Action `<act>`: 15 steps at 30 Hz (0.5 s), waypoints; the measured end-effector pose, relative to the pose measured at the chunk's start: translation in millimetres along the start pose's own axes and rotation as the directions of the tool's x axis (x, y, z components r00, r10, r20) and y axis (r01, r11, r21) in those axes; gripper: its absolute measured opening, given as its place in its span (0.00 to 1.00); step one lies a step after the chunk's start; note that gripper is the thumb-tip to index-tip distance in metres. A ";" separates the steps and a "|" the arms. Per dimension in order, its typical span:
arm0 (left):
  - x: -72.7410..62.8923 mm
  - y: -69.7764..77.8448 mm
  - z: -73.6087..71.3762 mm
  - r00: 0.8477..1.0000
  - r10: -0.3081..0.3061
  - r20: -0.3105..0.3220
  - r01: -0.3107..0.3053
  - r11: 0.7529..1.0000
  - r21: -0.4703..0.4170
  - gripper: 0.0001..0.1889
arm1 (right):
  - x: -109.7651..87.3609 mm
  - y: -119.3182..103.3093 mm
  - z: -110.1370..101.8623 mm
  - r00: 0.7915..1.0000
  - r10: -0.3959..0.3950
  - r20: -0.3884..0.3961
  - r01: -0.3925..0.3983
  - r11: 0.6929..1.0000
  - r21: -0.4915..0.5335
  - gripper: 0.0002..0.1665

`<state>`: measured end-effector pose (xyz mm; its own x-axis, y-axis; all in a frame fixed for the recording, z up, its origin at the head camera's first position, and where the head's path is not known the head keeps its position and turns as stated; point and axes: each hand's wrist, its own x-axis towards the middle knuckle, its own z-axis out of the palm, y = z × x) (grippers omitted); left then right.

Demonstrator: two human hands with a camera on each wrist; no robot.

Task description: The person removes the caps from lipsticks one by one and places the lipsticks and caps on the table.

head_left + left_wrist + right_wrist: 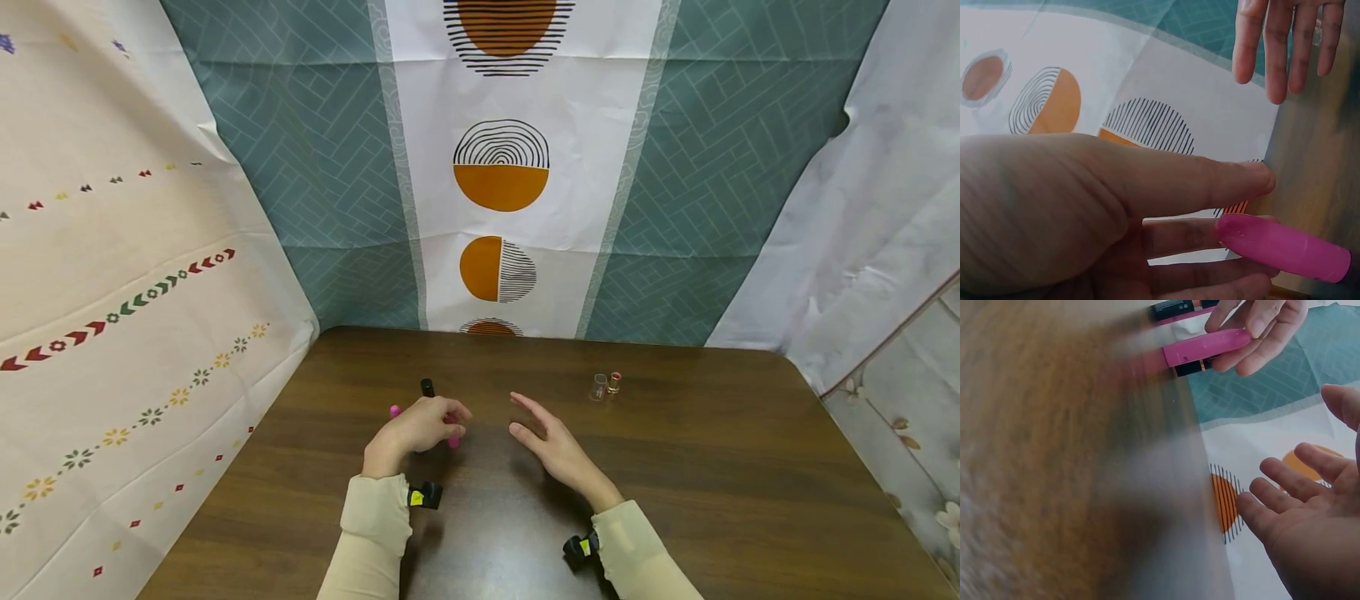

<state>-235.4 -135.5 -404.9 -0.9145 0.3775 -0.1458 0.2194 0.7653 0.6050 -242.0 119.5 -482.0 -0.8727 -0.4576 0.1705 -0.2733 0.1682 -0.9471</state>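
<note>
My left hand [423, 425] hovers low over the table, fingers loosely bent, beside a pink lipstick-shaped piece [1282, 247] with a slanted tip. In the right wrist view this pink piece [1207, 347] stands upright on the wood; whether the fingertips touch it I cannot tell. Beyond it are dark parts with gold bands, one black tube [1172, 309] among them. The head view shows a black end [427, 387] and another pink tip [394, 411] past the left hand, which covers the rest. My right hand [558, 450] is held apart from everything, its fingers spread and holding nothing.
Toward the back right of the brown table [720, 450] stand a small clear container [598, 387] and a smaller clear piece with a red top [615, 382]. Patterned cloth [337, 167] hangs behind the table's far edge, with more cloth at both sides.
</note>
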 end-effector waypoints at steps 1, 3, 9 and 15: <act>0.6 -0.5 1.1 1.000 -0.002 0.001 0.002 1.000 0.003 0.13 | 0.1 0.6 0.6 1.000 0.002 0.001 -0.002 1.000 0.000 0.35; 1.6 -0.9 2.7 1.000 -0.008 -0.009 0.008 1.000 0.008 0.13 | 0.4 2.4 2.0 1.000 0.002 0.000 -0.002 1.000 0.007 0.35; 3.5 -2.0 5.9 0.998 -0.022 -0.055 0.022 1.000 0.000 0.12 | 1.6 7.1 6.2 0.999 -0.021 -0.029 0.021 1.000 0.011 0.33; 7.4 -3.0 7.7 0.998 0.023 -0.056 -0.024 1.000 -0.013 0.12 | 1.3 4.7 7.6 1.000 -0.005 -0.012 0.005 1.000 0.008 0.32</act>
<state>-240.2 -130.9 -413.8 -0.9269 0.3648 -0.0876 0.2363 0.7492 0.6188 -241.3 113.1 -488.3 -0.8760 -0.4479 0.1789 -0.2747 0.1585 -0.9484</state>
